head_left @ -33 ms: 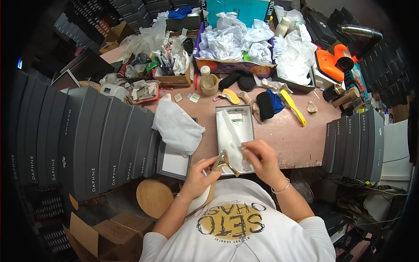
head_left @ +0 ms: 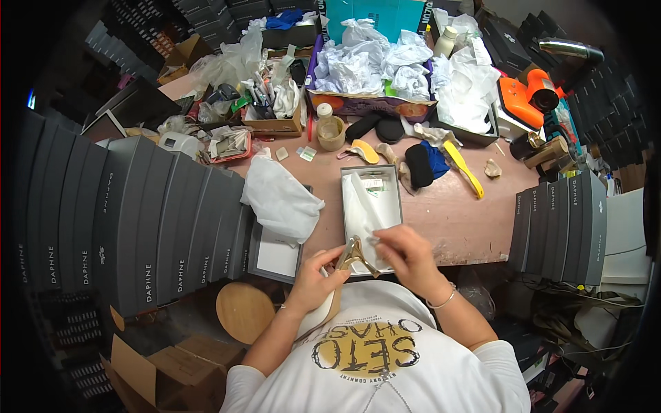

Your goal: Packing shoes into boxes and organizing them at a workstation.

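In my left hand (head_left: 317, 277) is a heeled shoe (head_left: 318, 315) with a pale body and a shiny gold heel part, held against my white shirt; the fingers wrap round it. Just right of the gold part is my right hand (head_left: 410, 256), thumb and fingertips pinched together; whatever they hold, if anything, is too small to make out. Beneath both hands lies an open grey shoebox (head_left: 397, 196) lined with white tissue paper (head_left: 359, 206), a small packet (head_left: 374, 183) at its far end. To the left, a white paper sheet (head_left: 279, 196) partly covers another grey box (head_left: 279, 258).
Stacked grey shoeboxes (head_left: 148, 227) flank the left side, more (head_left: 561, 227) the right. Along the back are a purple box of crumpled paper (head_left: 368, 102), a jar (head_left: 330, 133), a yellow-handled brush (head_left: 465, 171), a black pad (head_left: 417, 166) and an orange tool (head_left: 521, 103).
My right hand has shifted slightly left, bringing its fingertips closer to the shoe's gold part. My left hand and the shoe stay almost in place.
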{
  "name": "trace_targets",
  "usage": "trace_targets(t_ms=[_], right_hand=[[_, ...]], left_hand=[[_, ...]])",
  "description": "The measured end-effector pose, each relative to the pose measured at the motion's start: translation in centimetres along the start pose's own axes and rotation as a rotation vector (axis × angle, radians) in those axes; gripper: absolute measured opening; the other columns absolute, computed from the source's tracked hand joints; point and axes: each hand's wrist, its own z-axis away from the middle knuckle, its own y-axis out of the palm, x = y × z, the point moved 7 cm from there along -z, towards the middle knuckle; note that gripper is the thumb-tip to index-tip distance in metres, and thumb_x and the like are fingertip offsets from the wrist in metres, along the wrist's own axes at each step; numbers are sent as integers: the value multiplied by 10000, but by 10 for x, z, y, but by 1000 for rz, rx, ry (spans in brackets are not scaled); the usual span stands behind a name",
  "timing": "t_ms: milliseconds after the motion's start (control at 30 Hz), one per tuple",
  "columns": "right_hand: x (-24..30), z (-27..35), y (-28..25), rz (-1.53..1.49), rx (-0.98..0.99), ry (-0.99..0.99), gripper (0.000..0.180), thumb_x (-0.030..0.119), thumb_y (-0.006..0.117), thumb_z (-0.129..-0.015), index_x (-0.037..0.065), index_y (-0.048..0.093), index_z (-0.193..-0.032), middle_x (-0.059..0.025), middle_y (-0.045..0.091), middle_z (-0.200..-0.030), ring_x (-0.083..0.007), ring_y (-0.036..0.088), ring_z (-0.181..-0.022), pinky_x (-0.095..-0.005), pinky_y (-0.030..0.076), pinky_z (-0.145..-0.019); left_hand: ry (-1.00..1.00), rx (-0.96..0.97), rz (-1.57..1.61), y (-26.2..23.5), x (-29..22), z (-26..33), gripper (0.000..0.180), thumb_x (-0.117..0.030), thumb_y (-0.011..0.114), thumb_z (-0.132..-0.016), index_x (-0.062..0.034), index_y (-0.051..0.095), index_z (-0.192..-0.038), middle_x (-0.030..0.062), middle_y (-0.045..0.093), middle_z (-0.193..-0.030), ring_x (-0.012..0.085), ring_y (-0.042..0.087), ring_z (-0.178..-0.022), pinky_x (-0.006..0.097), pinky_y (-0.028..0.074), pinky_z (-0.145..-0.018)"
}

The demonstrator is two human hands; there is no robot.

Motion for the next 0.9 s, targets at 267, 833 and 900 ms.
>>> trace_targets(t_ms=[267,833,900], right_hand=[[10,-7,36,281,45,-238,198,53,683,-729,87,662,-922,-52,594,-829,-254,570,-735,-354,447,-671],[-26,-28,6,111,-112,-7,139,59,664,-803,47,674,-941,-87,601,-809,-252,602,-756,-343,460,-693],[-17,-27,2,-126,-87,186,179,48,667,-828,30,664,-1006,-117,613,-852,-254,615,-788,-326,481,-713]], left_hand=[[70,-61,-143,10,-6,-1,473,-76,689,-762,-15,600,-1222,68,596,-917,124,546,-745,255,462,-698],[90,-43,-164,4,-18,-11,483,-83,695,-756,14,594,-1219,95,605,-926,143,560,-792,262,464,-723],[79,-35,-152,3,-13,-13,480,-80,694,-755,15,596,-1215,95,606,-928,143,559,-791,261,463,-720]])
